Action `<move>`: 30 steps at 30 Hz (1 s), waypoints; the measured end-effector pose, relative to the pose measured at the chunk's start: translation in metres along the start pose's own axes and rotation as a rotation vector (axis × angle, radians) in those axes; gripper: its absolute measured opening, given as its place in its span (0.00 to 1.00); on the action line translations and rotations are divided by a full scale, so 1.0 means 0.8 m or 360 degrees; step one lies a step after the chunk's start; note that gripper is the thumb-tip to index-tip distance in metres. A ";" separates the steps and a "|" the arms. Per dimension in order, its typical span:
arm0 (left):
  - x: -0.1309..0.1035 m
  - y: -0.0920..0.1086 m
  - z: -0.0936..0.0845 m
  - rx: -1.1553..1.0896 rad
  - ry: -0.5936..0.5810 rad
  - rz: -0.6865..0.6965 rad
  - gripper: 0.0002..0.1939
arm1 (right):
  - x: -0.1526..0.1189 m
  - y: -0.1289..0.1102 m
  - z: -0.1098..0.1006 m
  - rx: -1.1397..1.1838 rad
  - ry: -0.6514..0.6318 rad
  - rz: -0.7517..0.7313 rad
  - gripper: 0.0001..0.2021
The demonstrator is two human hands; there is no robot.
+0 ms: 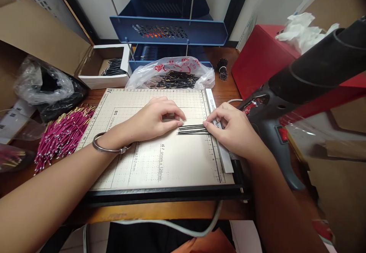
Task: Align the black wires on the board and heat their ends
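Observation:
Several thin black cords (192, 129) lie side by side on the cream gridded board of a paper trimmer (183, 157), their right ends at its white guide strip (221, 142). The thumb and forefinger of my right hand (230, 127) pinch the cords at those right ends. My left hand (157, 117), with a metal bangle on the wrist, rests on the board just left of the cords. Its fingers curve loosely, thumb and forefinger tips close together near the cords' left ends, with nothing visible between them.
Left of the board lies a pile of magenta cords (64, 136) with gold ends. Behind stand a plastic bag of black cords (174, 73), a white box (104, 79) and blue tiered trays (168, 31). A heat gun (274, 104) and a red box (260, 62) are at right.

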State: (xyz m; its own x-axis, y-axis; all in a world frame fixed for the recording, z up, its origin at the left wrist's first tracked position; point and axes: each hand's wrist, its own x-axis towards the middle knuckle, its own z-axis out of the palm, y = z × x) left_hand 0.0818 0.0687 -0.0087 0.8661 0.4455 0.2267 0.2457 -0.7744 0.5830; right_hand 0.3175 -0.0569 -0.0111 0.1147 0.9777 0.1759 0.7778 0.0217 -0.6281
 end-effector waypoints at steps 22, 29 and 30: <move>-0.005 0.012 0.006 0.0118 -0.0130 -0.0001 0.23 | -0.012 -0.002 -0.023 -0.0059 -0.0346 -0.0209 0.20; -0.002 0.011 0.017 0.0197 -0.0073 0.0011 0.17 | -0.003 0.001 -0.019 -0.0087 -0.0329 -0.0199 0.16; -0.002 0.011 0.018 0.0197 -0.0054 0.0019 0.16 | -0.004 0.001 -0.019 -0.0088 -0.0309 -0.0207 0.15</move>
State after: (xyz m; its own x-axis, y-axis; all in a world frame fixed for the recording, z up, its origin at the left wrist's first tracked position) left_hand 0.0889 0.0546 -0.0152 0.8829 0.4223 0.2054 0.2854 -0.8299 0.4793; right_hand 0.3270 -0.0631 -0.0009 -0.1058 0.9893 0.1002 0.8115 0.1442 -0.5663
